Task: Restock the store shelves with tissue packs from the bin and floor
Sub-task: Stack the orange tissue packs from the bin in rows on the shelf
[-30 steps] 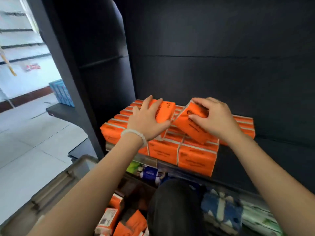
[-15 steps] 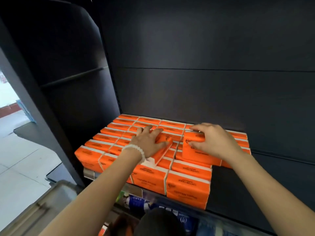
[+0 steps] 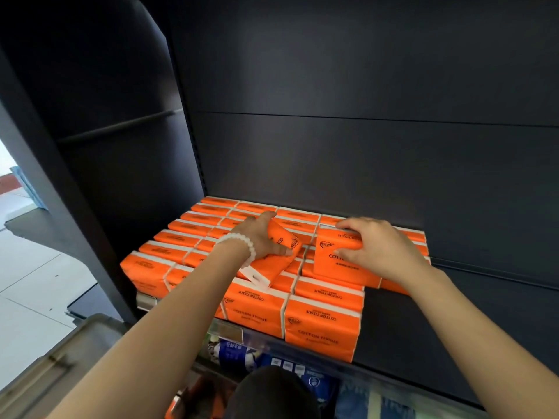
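Rows of orange tissue packs cover the left part of a dark shelf. My left hand, with a white bead bracelet at the wrist, grips a tilted orange pack lying on top of the rows. My right hand holds a second orange pack flat on the top layer, just right of the first. Both packs touch the stack beneath them.
The shelf's right part is bare black board. A dark back wall rises behind. A grey bin rim sits at the lower left, with orange packs dimly visible inside. Blue packs fill the lower shelf. Tiled floor lies at left.
Both hands have lowered their packs from above the stack onto its top layer and pushed them further back. The view has tilted up, so the bin has mostly dropped out of sight.
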A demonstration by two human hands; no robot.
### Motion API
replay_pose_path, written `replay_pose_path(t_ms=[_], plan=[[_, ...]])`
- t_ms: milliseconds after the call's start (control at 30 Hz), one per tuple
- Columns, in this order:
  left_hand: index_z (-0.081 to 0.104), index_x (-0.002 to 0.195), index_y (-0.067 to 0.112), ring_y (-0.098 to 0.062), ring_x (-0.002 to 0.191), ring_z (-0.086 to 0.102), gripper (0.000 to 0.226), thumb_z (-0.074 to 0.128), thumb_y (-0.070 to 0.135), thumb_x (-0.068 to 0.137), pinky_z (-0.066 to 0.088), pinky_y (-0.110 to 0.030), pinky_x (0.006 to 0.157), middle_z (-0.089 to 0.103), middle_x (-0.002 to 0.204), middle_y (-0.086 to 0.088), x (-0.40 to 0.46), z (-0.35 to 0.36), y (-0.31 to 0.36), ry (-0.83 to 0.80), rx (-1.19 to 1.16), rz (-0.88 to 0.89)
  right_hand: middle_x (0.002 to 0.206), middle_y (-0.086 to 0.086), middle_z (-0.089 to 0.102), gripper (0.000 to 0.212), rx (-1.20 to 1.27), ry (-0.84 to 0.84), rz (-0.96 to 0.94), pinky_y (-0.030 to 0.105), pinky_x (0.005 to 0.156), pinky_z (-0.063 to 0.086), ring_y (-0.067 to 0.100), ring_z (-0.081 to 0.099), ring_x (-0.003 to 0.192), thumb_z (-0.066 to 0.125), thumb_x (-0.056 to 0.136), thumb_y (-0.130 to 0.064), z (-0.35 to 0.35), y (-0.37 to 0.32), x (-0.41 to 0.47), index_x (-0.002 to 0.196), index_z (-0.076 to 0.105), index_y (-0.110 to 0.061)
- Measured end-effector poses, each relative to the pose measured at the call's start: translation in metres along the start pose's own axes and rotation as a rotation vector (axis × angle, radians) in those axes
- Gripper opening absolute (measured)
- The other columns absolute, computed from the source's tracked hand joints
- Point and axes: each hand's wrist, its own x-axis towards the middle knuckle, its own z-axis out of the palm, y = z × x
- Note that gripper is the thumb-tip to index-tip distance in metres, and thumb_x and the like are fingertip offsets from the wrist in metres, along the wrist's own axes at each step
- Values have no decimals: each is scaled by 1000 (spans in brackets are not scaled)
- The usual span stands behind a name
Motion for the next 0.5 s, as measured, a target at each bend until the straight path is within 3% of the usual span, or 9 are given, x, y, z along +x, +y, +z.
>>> replay_pose_path(t_ms=[133,200,267,333,400,500], plan=[[38,122,30,-25,106,54,68,77,48,69,47,-35,84,52,120,-6,-6,-6,3,147,-134,82,139,-8,47,57,-7,13,3,34,92,45,15,48,123,64,84,-45,0,-1,0,136,42,-34],[38,106,24,-20,88,57,58,79,44,70,48,-32,74,58,97,-2,-10,-15,0,247,-235,109,139,-7,48,56,-8,15,4,35,92,45,16,48,122,64,84,-44,-1,-2,0,135,43,-34],[38,95,21,-18,81,58,50,78,38,72,48,-32,68,56,88,0,-12,-25,-4,367,-336,141,138,-7,48,56,-3,17,4,36,94,45,16,48,123,65,83,-45,-2,-3,1,134,44,-34],[37,91,22,-16,82,55,44,77,31,75,46,-26,64,53,90,1,-17,-31,-8,481,-414,187,136,-7,50,54,14,31,-2,35,95,45,15,48,122,65,83,-45,-3,-6,1,132,46,-34],[39,100,21,-16,87,52,43,76,23,76,40,-19,63,50,98,0,-22,-33,-14,511,-455,209,135,-7,51,53,33,46,-8,35,94,45,15,49,121,66,82,-44,-4,-10,2,131,47,-33],[38,127,21,-21,104,51,60,73,20,78,46,-27,81,49,120,-7,-29,-25,-34,397,-378,174,136,-7,50,54,47,38,-8,35,95,45,16,48,122,66,83,-44,-1,-15,1,132,46,-33]])
